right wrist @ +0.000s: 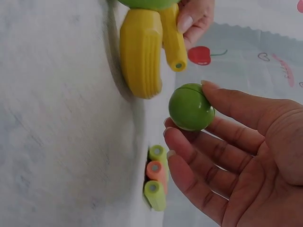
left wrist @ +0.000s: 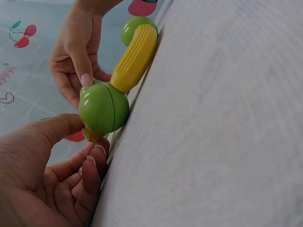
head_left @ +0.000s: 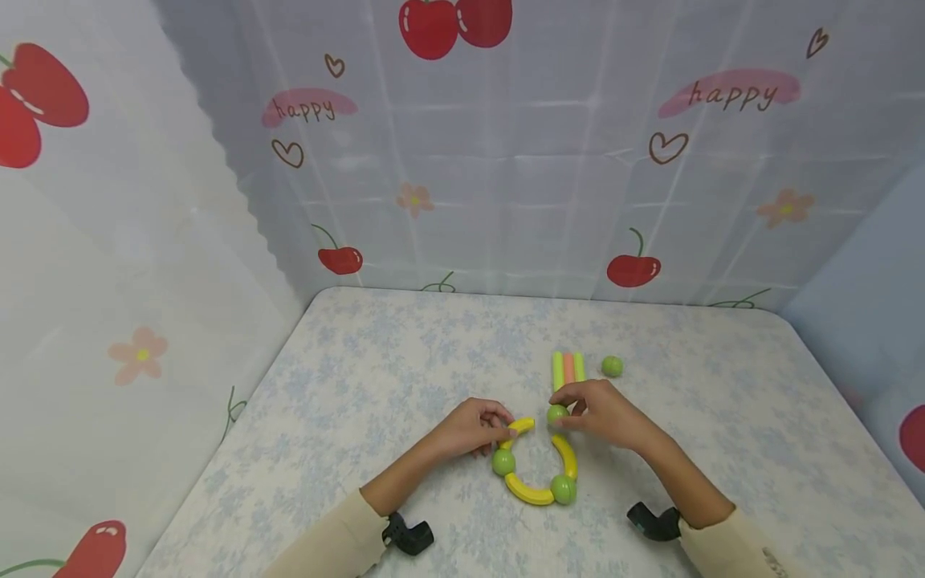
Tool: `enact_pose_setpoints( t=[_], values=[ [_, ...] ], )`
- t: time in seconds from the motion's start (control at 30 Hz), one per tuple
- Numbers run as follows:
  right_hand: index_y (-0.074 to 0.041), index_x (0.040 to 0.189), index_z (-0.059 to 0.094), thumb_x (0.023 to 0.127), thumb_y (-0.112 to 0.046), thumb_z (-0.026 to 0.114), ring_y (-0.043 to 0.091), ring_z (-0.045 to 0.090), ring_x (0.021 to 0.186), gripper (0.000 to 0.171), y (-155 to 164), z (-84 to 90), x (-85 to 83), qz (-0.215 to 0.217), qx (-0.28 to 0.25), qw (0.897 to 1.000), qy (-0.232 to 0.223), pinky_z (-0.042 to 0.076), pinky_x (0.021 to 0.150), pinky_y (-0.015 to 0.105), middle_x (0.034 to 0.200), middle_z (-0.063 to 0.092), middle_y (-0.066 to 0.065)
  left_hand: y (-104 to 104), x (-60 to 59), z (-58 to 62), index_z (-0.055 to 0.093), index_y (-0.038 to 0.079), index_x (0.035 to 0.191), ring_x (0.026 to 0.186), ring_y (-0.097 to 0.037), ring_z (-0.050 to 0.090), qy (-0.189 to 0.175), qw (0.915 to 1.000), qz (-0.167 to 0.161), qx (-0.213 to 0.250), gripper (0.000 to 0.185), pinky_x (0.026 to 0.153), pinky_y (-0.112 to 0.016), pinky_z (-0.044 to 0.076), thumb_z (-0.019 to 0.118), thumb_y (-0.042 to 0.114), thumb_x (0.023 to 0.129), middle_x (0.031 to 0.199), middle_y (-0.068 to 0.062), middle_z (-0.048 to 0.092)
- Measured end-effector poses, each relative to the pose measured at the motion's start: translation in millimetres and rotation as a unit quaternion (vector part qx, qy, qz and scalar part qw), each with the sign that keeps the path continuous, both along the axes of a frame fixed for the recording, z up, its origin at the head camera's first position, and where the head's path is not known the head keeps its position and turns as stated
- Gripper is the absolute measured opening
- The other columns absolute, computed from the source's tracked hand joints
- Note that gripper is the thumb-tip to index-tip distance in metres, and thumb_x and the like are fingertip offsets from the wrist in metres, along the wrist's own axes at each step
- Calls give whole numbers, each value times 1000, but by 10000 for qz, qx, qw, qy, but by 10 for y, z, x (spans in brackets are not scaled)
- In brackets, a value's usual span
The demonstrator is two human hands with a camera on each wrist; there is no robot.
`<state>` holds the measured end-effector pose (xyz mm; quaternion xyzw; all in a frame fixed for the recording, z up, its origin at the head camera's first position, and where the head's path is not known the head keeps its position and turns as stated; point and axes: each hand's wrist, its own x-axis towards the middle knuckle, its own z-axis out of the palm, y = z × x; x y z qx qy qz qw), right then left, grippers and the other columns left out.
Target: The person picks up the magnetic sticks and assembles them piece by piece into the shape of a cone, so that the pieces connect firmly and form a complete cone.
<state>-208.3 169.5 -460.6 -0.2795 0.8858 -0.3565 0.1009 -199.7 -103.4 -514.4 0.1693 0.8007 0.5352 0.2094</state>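
Observation:
Yellow curved sticks and green balls form an open ring on the table. My left hand pinches the ring's upper-left curved stick, beside the left green ball. Along the bottom, another curved stick joins the right-hand green ball, from which a further curved stick rises. My right hand holds a separate green ball between thumb and fingers, just above the ring's gap. In the right wrist view this ball touches neither stick; one stick end shows a small metallic disc.
Straight sticks, two light green and one orange, lie side by side behind my right hand. A loose green ball sits to their right. The floral tabletop meets a cherry-patterned curtain at its back edge.

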Motion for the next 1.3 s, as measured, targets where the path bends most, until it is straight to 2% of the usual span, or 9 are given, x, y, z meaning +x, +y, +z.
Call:
enact_pose_setpoints(
  t=[0.5, 0.83, 1.1, 1.2, 1.3],
  values=[
    [-2, 114, 74, 87, -10, 81, 13, 64, 81, 29, -148, -105, 59, 140, -4, 9998, -154, 54, 63, 24, 106, 73, 2, -9, 11, 5, 73, 13, 106, 54, -17, 57, 21, 10000, -39, 44, 17, 49, -28, 48, 74, 26, 94, 78, -3, 68],
    [-3, 114, 74, 87, -10, 81, 11, 65, 82, 28, -177, -134, 70, 191, -10, 9998, 27, 54, 66, 22, 107, 74, 2, -11, 8, 8, 73, 12, 106, 54, -17, 57, -15, 9999, -64, 89, 18, 49, -28, 49, 74, 25, 94, 78, -3, 68],
    [-1, 116, 73, 89, -11, 79, 13, 68, 84, 30, -190, -148, 66, 340, -112, 9994, -36, 55, 68, 23, 110, 74, 6, -14, -2, -20, 77, 15, 106, 53, -15, 58, 69, 9999, -52, -95, 19, 48, -28, 49, 75, 30, 94, 79, -1, 69],
    [-2, 115, 73, 88, -15, 82, 12, 66, 84, 31, -167, -119, 68, 212, 65, 9997, -117, 55, 68, 24, 103, 73, 3, -12, -10, -29, 77, 15, 105, 53, -13, 58, 118, 9998, -62, -148, 19, 47, -27, 50, 74, 31, 94, 79, 1, 70],
    [-5, 105, 73, 84, -18, 85, 11, 63, 78, 28, -132, -78, 79, 32, 326, 9992, -222, 53, 66, 25, 88, 69, -3, -11, -12, -31, 77, 16, 104, 52, -12, 57, 149, 9997, -49, -180, 18, 47, -27, 50, 74, 31, 94, 79, 1, 70]
  ],
)
